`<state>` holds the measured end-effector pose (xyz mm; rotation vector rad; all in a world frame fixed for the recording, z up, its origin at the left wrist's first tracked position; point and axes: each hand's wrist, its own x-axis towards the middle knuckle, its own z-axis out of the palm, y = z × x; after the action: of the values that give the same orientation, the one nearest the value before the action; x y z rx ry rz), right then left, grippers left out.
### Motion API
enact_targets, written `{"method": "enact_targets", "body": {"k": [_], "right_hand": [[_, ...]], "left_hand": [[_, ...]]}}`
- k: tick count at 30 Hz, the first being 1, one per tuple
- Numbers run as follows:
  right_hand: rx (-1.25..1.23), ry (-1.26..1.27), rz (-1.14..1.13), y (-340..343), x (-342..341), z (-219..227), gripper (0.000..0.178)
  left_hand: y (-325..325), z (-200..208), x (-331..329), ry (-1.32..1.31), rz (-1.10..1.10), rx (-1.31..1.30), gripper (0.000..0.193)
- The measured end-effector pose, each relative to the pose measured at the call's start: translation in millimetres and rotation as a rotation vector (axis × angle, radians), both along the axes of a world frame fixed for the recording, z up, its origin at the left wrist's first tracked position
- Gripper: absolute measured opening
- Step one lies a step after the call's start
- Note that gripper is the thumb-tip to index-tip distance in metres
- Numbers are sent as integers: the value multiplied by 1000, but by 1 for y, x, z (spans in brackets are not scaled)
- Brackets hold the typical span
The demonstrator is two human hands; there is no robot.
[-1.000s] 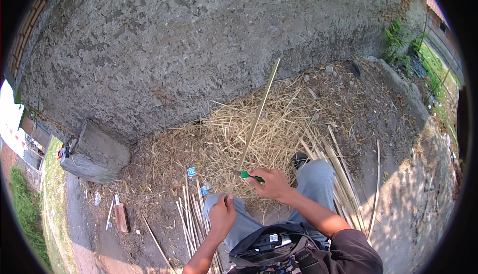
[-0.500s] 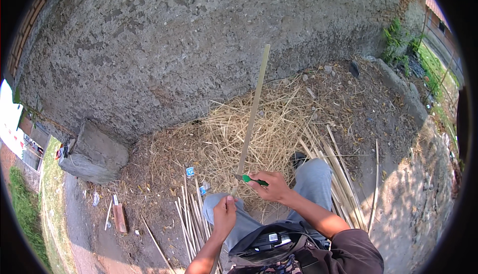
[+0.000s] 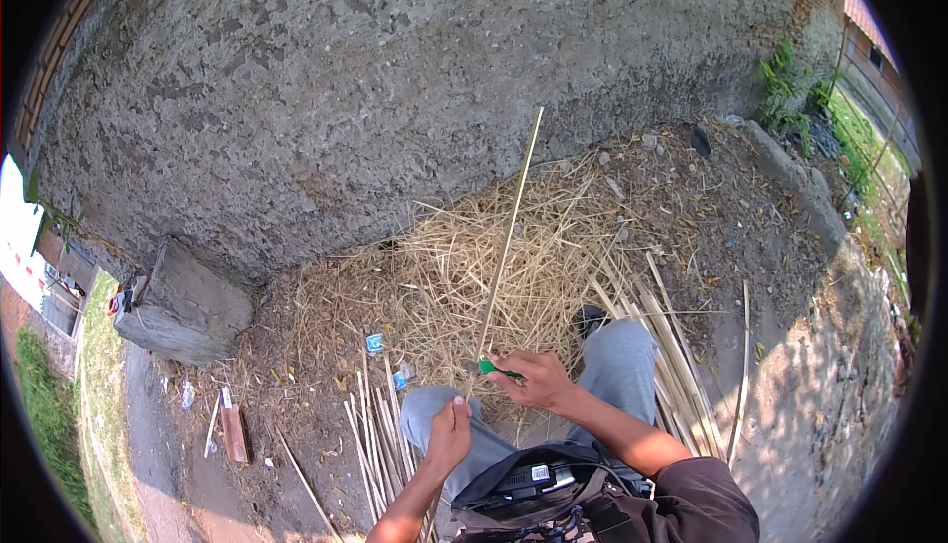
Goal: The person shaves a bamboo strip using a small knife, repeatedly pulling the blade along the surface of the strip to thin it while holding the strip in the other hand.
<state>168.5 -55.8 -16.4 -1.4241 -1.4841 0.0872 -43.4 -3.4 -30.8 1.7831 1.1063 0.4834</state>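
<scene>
A long, thin bamboo strip (image 3: 514, 217) points away from me toward the wall, turned so that its narrow edge shows. My left hand (image 3: 449, 436) is closed around its near end, thumb on top, in front of my left knee. Closed on a green-handled knife (image 3: 487, 367), my right hand (image 3: 539, 381) is by the strip, a little beyond the left one. The blade is small and hard to make out against the straw-coloured shavings (image 3: 464, 267). Those shavings lie in a heap on the ground beyond my knees.
Bundles of bamboo strips lie right (image 3: 681, 375) and left (image 3: 380, 429) of my legs. A rough grey wall (image 3: 375, 99) rises ahead, with a concrete block (image 3: 193, 306) at its foot. Left on the ground are a blue-white wrapper (image 3: 374, 344) and a brown board (image 3: 234, 429).
The strip has turned to show its edge, and its far tip sits lower and slightly further right. My right hand and knife have come slightly nearer to me.
</scene>
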Motion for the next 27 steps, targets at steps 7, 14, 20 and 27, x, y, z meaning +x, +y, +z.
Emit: {"method": "enact_targets", "body": {"k": [7,14,20,27], "right_hand": [[-20,-63,-289,7,26,0,19],[47,-185,-158,19,34,15,20],[78,-304,-138,39,30,23,20],[110,-299,-96,35,15,36,23]], "left_hand": [[-11,16,-14,-108,-53,-523,41],[-8,43,-32,-84,-44,-711,43],[6,59,-56,-239,-52,-996,45],[5,75,-66,-252,-55,-1034,45]]}}
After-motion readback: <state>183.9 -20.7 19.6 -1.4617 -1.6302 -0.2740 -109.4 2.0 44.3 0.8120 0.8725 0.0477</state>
